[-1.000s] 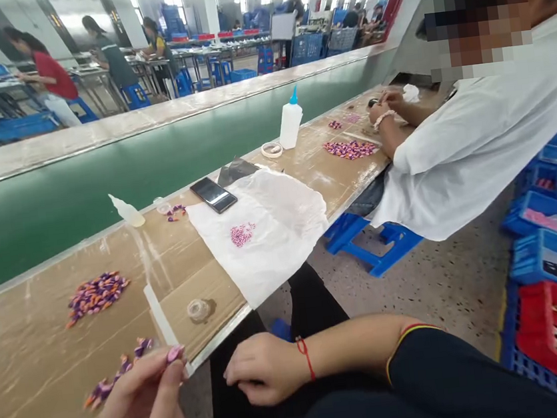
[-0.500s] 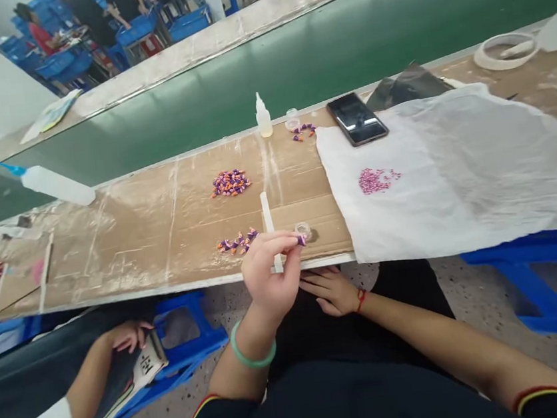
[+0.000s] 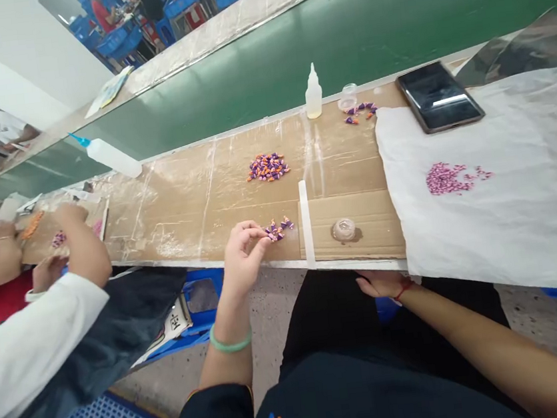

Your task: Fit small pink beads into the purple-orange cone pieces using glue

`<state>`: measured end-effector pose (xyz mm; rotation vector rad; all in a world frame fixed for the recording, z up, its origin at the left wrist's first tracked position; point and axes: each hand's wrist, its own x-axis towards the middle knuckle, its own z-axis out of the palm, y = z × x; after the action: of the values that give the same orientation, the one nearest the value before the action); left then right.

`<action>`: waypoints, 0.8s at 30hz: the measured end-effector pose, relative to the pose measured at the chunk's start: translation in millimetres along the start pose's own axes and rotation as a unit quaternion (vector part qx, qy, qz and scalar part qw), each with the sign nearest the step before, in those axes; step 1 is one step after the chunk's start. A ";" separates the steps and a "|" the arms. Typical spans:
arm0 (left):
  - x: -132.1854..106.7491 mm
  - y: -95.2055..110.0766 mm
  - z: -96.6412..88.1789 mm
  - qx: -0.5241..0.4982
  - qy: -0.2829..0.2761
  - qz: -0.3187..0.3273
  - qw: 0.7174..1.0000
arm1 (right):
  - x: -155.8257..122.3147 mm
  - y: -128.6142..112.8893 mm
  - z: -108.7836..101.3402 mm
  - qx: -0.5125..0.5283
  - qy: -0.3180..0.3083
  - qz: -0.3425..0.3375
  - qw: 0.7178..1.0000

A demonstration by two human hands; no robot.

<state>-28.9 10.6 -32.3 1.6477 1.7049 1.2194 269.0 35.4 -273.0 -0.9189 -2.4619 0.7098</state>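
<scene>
I watch; left hand (image 3: 244, 256) pressed together at small purple-orange pieces (image 3: 275, 231), perhaps pinching one; right hand (image 3: 382, 284) open below table front edge (image 3: 360, 265).

At one o'clock a black phone (image 3: 439, 97) lies along the top edge of a white plastic sheet (image 3: 521, 221), which spreads out to three o'clock. A clear tape roll (image 3: 344, 230) sits at three. A small glue bottle (image 3: 313, 94) stands at twelve, and a blue-tipped squeeze bottle (image 3: 110, 158) lies at ten.
</scene>
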 end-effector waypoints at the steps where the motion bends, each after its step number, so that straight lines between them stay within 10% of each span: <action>1: 0.1 -5.3 -8.5 0.007 -0.012 -0.023 1.000 | -1.8 -2.1 -0.7 0.000 -0.007 0.010 1.000; 17: 27.7 -26.9 -33.3 0.125 -0.100 -0.074 0.984 | 1.7 -27.2 -20.2 -0.009 -0.007 0.058 0.998; 24: 111.3 -52.6 -22.4 0.192 0.002 -0.044 0.980 | -2.2 -22.1 -9.7 -0.024 0.097 0.112 0.989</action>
<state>-94.4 117.1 -38.3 1.7574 2.0928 0.8910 265.2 22.5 -252.8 -1.2371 -2.2364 0.6034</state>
